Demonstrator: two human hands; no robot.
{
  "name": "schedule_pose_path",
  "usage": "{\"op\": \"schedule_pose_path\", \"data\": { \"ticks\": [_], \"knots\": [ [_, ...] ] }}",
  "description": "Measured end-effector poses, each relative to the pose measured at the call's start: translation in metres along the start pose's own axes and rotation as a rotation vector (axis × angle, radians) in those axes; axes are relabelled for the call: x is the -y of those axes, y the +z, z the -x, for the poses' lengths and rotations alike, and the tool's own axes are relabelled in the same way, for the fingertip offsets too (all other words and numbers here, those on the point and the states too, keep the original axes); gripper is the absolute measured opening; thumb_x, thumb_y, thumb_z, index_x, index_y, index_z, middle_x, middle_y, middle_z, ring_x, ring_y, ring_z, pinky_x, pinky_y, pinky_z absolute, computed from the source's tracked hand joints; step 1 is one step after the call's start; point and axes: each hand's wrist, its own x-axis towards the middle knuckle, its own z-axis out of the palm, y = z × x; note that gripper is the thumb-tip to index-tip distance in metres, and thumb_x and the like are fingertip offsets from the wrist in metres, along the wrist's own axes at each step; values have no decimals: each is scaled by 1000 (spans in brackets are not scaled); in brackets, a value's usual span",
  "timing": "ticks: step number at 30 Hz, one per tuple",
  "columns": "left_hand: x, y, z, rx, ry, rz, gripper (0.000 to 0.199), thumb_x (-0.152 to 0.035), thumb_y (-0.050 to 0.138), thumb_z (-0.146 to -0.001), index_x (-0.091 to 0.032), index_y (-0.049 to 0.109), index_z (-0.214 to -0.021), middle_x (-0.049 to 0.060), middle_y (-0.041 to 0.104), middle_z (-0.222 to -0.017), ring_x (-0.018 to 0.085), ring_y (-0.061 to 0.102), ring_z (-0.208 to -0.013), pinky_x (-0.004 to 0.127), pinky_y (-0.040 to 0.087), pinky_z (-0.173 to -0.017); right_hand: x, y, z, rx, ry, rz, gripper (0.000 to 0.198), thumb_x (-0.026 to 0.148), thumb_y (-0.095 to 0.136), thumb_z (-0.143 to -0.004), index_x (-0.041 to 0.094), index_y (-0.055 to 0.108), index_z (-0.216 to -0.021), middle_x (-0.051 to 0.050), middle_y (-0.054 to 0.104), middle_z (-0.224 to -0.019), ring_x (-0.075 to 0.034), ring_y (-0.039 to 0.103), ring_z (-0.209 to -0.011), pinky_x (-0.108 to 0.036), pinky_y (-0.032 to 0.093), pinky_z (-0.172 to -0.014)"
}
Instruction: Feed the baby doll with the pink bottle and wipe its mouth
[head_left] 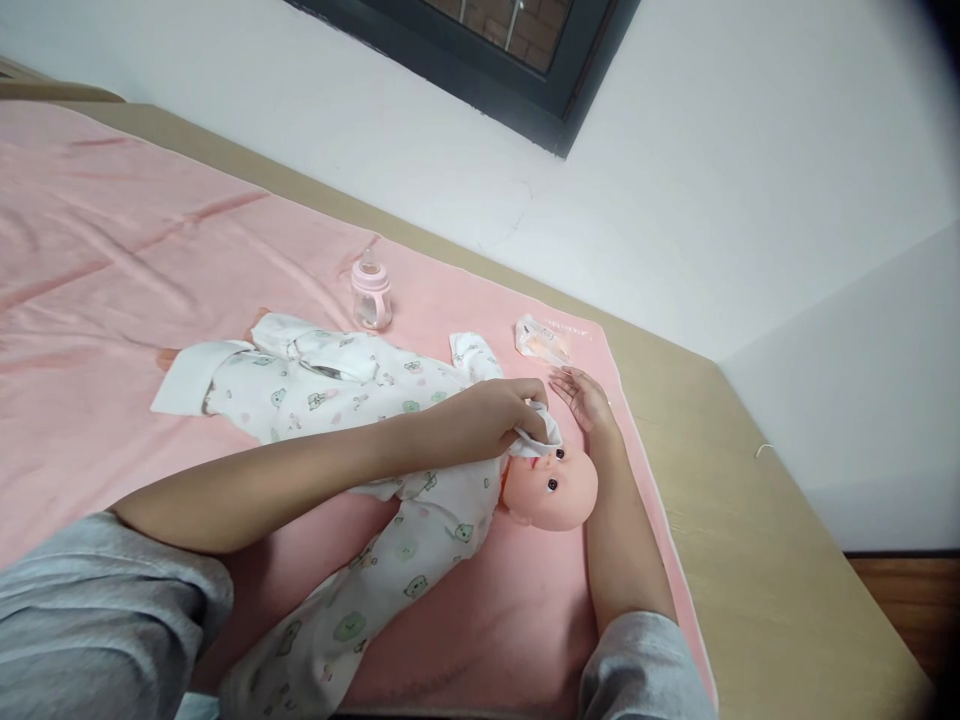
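Note:
A baby doll [555, 490] lies on its back in a white patterned sleepsuit [420, 395], its bald head toward the right. My left hand [514, 420] reaches across the doll's body, fingers closed on a white wipe [547, 440] that is against the lower face near the mouth. Part of the face is hidden by the wipe and the hand. Beside the top of the head, my right hand [585, 398] rests with fingers stretched out and nothing in it. Its fingertips are close to a small, clear-and-white plastic packet [541, 340].
A pink baby bottle [372, 295] with a handle stands upright beyond the doll's legs. Underneath everything is a pink blanket [112, 250] on a wooden surface [750, 520]. A white wall [675, 200] with a dark-framed window [555, 100] rises behind.

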Motion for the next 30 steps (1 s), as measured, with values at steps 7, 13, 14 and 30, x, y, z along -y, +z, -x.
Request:
{"op": "schedule_pose_path", "data": {
  "ticks": [7, 13, 14, 30],
  "knots": [
    [1, 5, 0, 6, 14, 24, 36, 2, 43, -75, -17, 74, -80, 4, 58, -94, 12, 54, -75, 24, 37, -67, -1, -1, -1, -3, 0, -2, 7, 21, 68, -81, 17, 69, -85, -8, 76, -85, -15, 72, -78, -33, 60, -91],
    [5, 10, 0, 13, 41, 24, 36, 4, 44, -72, -16, 73, -79, 4, 56, -94, 12, 53, -74, 25, 35, -64, -1, -2, -1, 5, -2, -14, 7, 18, 64, -82, 16, 70, -85, -9, 76, -86, -16, 72, -78, -31, 61, -89],
    [6, 10, 0, 5, 45, 20, 36, 3, 44, -73, -16, 73, -79, 4, 56, -94, 12, 53, -74, 25, 35, -64, -1, -2, -1, 6, -1, -14, 8, 18, 63, -82, 16, 70, -85, -9, 76, -86, -16, 72, -78, -31, 61, -88],
    [9, 11, -1, -45, 6, -38, 36, 0, 42, -76, -17, 73, -80, 5, 57, -97, 12, 54, -76, 25, 38, -67, 1, 0, 1, -1, 9, -1, 10, 16, 60, -84, 16, 69, -86, -8, 76, -86, -16, 73, -81, -32, 60, -90]
  ]
}}
